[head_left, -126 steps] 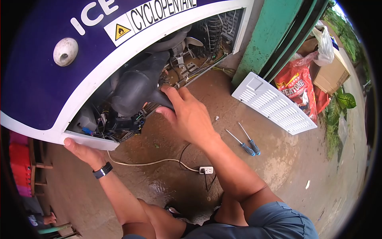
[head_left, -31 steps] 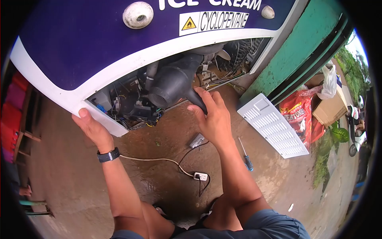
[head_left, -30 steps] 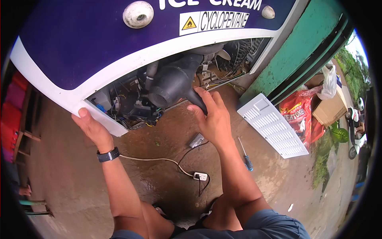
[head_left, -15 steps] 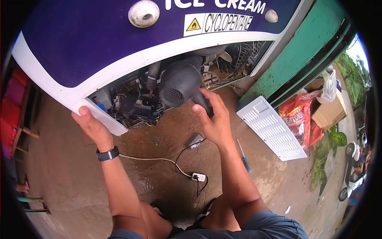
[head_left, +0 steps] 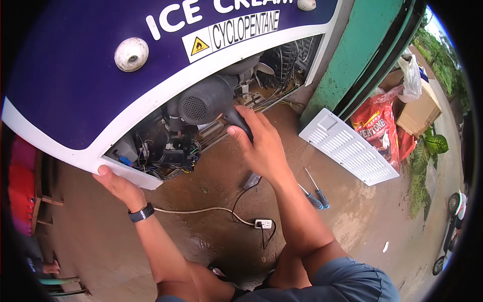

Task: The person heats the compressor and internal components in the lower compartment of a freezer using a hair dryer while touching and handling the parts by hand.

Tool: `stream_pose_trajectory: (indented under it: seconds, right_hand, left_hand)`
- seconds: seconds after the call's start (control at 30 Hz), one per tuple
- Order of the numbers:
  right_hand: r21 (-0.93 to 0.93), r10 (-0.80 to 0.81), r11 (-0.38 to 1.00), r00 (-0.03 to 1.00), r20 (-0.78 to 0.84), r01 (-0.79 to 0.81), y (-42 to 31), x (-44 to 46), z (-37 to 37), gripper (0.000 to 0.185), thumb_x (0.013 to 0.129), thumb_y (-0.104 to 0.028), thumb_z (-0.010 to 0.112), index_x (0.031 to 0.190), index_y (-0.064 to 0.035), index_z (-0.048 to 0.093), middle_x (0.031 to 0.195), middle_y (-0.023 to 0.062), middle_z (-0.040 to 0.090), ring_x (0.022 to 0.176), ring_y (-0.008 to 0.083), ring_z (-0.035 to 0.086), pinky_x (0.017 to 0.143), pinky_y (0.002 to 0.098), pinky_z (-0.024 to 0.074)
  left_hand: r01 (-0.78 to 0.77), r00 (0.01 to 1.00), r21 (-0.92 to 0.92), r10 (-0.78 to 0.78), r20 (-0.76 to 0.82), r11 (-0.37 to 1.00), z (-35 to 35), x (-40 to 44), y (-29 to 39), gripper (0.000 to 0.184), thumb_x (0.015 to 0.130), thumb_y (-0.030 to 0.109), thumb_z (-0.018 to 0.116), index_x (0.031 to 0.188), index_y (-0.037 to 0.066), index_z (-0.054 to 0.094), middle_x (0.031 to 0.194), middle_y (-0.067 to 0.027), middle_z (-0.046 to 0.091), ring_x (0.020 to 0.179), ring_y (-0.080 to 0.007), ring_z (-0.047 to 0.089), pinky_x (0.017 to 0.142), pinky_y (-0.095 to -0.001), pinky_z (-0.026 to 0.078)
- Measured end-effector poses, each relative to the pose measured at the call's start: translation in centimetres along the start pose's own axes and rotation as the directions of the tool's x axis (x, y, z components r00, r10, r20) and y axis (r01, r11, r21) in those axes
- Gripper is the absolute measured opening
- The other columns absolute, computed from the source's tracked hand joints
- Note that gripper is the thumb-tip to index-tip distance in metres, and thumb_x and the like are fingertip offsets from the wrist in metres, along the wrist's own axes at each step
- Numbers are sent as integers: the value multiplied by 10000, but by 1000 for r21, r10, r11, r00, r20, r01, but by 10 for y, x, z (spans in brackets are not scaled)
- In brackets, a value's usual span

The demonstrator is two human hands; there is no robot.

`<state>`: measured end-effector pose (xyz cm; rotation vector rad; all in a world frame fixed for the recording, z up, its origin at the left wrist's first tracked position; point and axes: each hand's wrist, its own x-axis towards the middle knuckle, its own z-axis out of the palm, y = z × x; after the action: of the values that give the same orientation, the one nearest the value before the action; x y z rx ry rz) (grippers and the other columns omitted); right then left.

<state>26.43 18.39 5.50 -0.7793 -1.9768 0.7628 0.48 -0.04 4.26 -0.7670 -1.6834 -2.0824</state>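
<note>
My right hand (head_left: 264,148) is closed round the handle of a dark grey hair dryer (head_left: 201,100). The dryer is held at the opening low in an ice cream freezer (head_left: 65,110), its round vented back toward me. Behind it, tubes, wires and a fan blade (head_left: 265,68) show inside the compartment. My left hand (head_left: 121,187), with a black watch (head_left: 141,213) at the wrist, grips the freezer's white lower corner (head_left: 132,173), thumb in front; its other fingers are mostly hidden. A black cord runs over the floor to a white extension socket (head_left: 263,224).
A white louvred panel (head_left: 347,146) leans beside a green post (head_left: 352,60). Two screwdrivers (head_left: 318,197) lie on the wet concrete floor (head_left: 201,191). A red bag (head_left: 377,126) and a cardboard box (head_left: 419,111) stand at right, with a scooter (head_left: 453,226) beyond.
My view has shifted, so the freezer sits further left and a second screwdriver shows beside my right forearm. Both hands keep their holds; the dryer remains at the opening.
</note>
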Motion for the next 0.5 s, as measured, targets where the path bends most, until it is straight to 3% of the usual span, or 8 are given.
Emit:
stream_pose_trajectory:
  seconds: [0.07,0.13,0.2,0.27,0.5]
  right_hand:
    - [5,21,1000,1000,1,-21,1,1,-4,432,1020,-338,683,1386,-122,606,1079,183,667,944,429,685,797,509,546]
    - [-14,-8,1000,999,51,9,1,2,-10,441,1018,-347,680,1390,-123,603,1051,185,658,923,439,680,788,519,544]
    - [-1,-4,1000,1000,22,4,6,3,-14,442,1017,-348,678,1389,-122,604,1048,188,659,923,438,680,790,517,545]
    - [0,-38,999,999,24,38,11,6,-21,443,1016,-350,674,1388,-118,606,1041,193,663,923,434,682,793,514,548]
    - [37,-77,997,995,68,74,20,10,-34,437,1002,-350,683,1357,-100,630,1036,201,670,919,438,685,792,527,545]
  left_hand:
    - [26,999,18,-25,-27,1000,1,-1,2,969,970,785,540,1468,-34,398,1262,-125,541,1071,-207,577,869,-333,517]
    - [60,998,-17,-60,24,998,-1,-1,3,987,958,795,547,1488,-23,389,1304,-137,528,1131,-228,560,927,-374,507]
    - [59,998,-59,-58,19,997,4,-3,8,960,984,771,519,1491,-36,400,1450,-193,500,1304,-294,527,1096,-437,444]
    - [61,998,-81,-60,17,995,12,-8,17,998,995,754,505,1577,-36,322,1592,-232,401,1437,-349,448,1205,-487,369]
    - [65,998,-31,-64,28,997,15,-8,17,1044,975,794,485,1601,-16,282,1620,-217,340,1453,-345,405,1205,-482,352]
